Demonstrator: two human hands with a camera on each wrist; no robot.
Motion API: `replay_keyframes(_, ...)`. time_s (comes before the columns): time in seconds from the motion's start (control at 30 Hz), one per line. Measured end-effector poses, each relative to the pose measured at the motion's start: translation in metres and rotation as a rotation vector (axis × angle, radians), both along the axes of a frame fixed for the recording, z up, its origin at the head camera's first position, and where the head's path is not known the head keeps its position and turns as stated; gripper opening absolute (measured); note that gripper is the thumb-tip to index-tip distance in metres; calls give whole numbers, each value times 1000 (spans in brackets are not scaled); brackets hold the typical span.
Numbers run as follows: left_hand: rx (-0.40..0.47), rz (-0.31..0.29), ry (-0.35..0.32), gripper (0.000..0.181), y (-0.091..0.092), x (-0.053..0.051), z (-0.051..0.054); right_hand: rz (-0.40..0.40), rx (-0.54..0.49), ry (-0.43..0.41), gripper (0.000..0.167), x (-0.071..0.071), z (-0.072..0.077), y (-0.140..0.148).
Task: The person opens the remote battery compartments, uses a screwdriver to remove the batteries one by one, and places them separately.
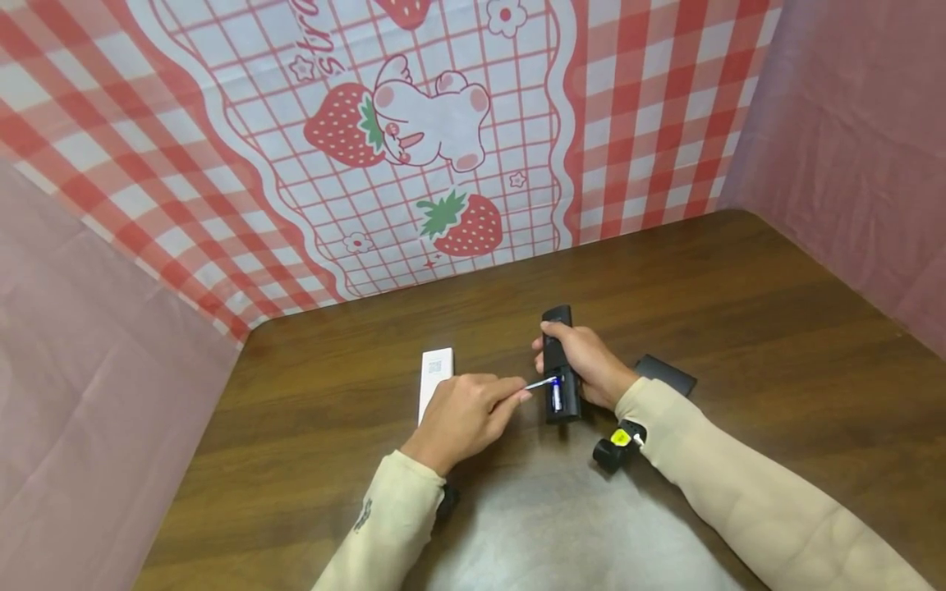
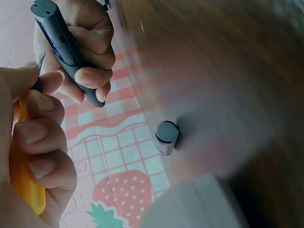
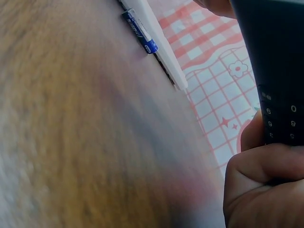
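My right hand point(image 1: 591, 361) grips a black remote control point(image 1: 556, 355), its back turned up in the head view and its number keys showing in the right wrist view. A blue and white battery point(image 1: 557, 400) lies in its uncovered compartment. My left hand point(image 1: 469, 410) holds a screwdriver with a yellow handle point(image 2: 26, 166). Its thin metal shaft point(image 1: 542, 383) reaches the upper end of the battery compartment. On the table lies a loose blue battery point(image 3: 140, 31), beside a white box point(image 1: 437, 369); the left hand hides that battery in the head view.
A flat black piece point(image 1: 668, 376) lies on the wooden table point(image 1: 332, 353) behind the right wrist. A strawberry-print cloth point(image 1: 473, 222) hangs along the far edge, with pink cloth point(image 1: 850, 164) at the sides. A small camera point(image 1: 610, 454) is strapped under the right wrist.
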State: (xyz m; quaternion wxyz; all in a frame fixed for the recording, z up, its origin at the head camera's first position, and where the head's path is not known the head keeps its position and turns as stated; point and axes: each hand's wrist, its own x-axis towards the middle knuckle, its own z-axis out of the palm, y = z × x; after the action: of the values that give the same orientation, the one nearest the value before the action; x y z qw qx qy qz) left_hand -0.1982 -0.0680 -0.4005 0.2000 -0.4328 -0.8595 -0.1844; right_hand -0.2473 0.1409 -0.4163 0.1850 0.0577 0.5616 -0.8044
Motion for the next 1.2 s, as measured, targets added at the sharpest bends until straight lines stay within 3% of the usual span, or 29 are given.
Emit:
replay_keyframes(0.93,-10,17,0,18,-1,-1,1,47,-8,10,39,0,-2,3)
replay_keyframes(1.2,-30,45,-9,19,0,-2,1,58,-22,26,37,1,-1,3)
